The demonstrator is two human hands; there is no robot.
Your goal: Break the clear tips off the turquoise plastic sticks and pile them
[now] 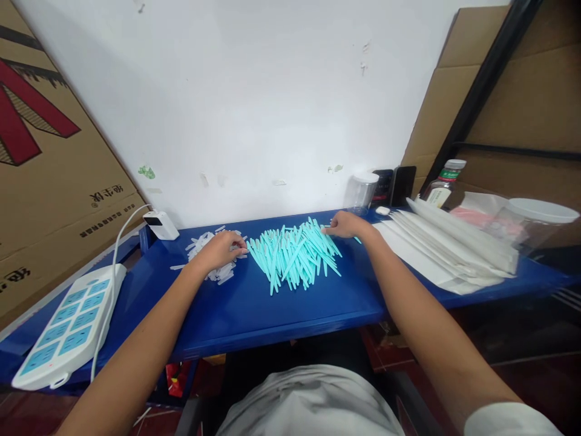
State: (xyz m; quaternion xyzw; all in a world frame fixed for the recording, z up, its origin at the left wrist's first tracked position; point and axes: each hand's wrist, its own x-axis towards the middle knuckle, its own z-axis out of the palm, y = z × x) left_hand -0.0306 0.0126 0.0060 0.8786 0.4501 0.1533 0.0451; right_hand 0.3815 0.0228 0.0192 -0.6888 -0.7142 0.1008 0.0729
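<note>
A heap of slim turquoise sticks, which look like eyebrow razors, lies on the blue table. They point mostly towards me, with some crossing. To its left is a loose pile of small translucent plastic covers. My left hand rests over that pile, fingers curled together, their tips at the left edge of the turquoise heap. At the heap's upper right, my right hand has its fingers drawn into a pinch, touching the stick ends. What either hand holds, if anything, is hidden.
A white power strip and a small white device with a cable are on the left. To the right are flat white bags, clear jars, phones and a bottle. A wall stands behind; cardboard flanks the table.
</note>
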